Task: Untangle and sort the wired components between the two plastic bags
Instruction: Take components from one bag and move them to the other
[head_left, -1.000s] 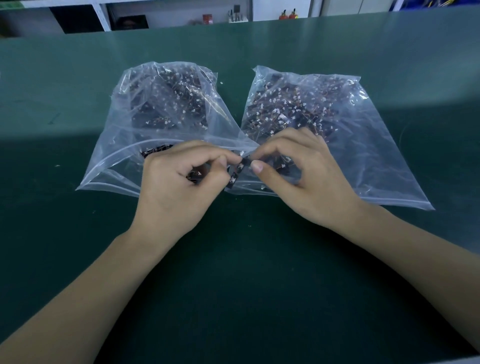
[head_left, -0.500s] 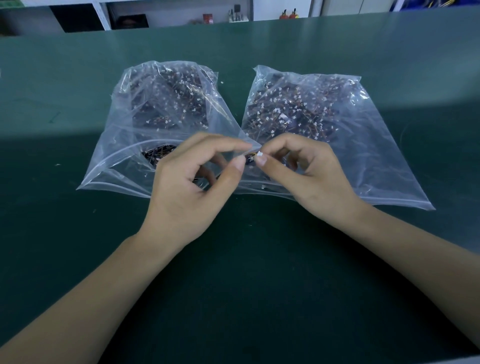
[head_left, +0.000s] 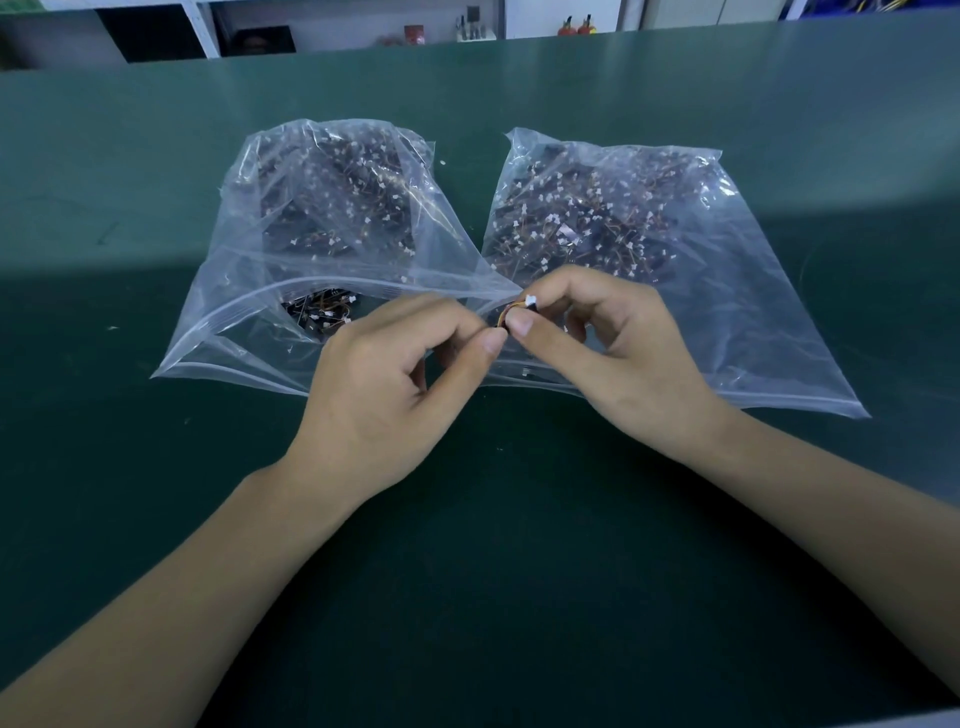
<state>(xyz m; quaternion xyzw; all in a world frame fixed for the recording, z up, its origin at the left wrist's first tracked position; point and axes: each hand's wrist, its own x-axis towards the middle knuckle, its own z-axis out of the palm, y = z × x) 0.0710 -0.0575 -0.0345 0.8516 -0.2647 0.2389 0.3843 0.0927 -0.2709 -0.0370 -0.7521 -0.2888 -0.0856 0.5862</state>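
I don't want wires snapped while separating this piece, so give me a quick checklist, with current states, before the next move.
1. Wired component pinched by both hands: ok, right hand and left hand meet on it.
2. White connector free of the fingers: ok, it shows above the right thumb.
3. Component free of other wires: cannot tell, fingers hide most of it.
4. Left plastic bag open for dropping in: ok, mouth gapes toward the hands.
5. Right plastic bag open: cannot tell.

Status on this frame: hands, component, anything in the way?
Left hand and right hand both pinch one wired component. Held above the bag mouths, left bag, right bag. Nothing blocking.
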